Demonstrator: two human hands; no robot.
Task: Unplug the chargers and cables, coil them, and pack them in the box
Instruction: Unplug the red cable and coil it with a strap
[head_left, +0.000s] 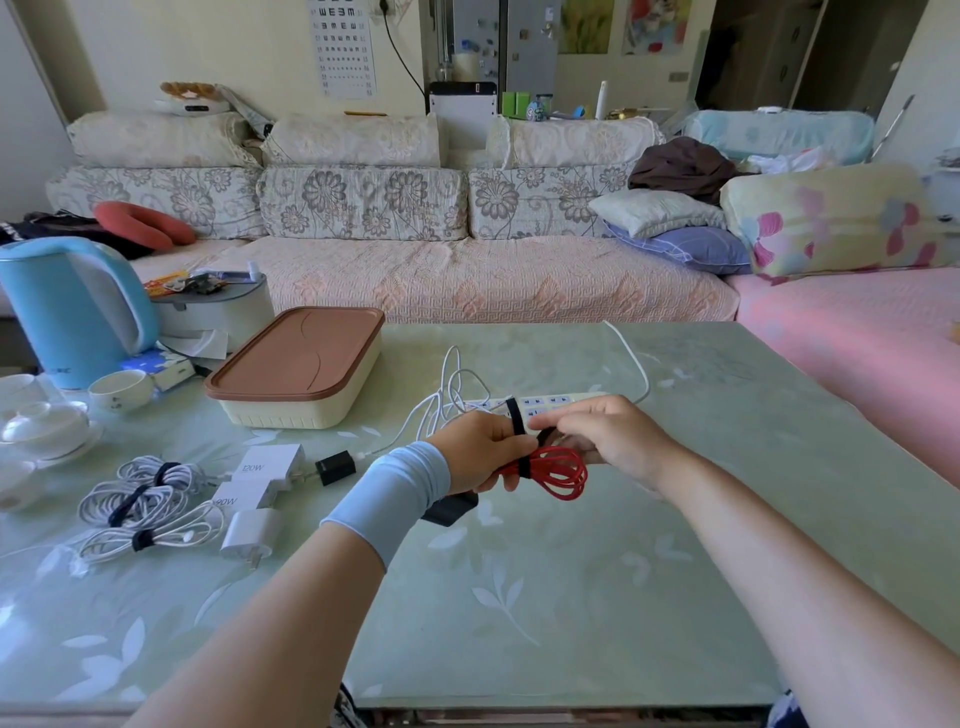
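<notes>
two hands work above the table (571, 571): my left hand (483, 452) grips the coiled red cable (563, 474), my right hand (608, 436) pinches the black strap (515, 415). step: binding. next, i judge, cinch it, then open the lidded box (296, 374).

The table (571, 597) top is shiny and smooth. The box (298, 400) looks like matt plastic. The sofa (415, 280) is soft cloth.
</notes>
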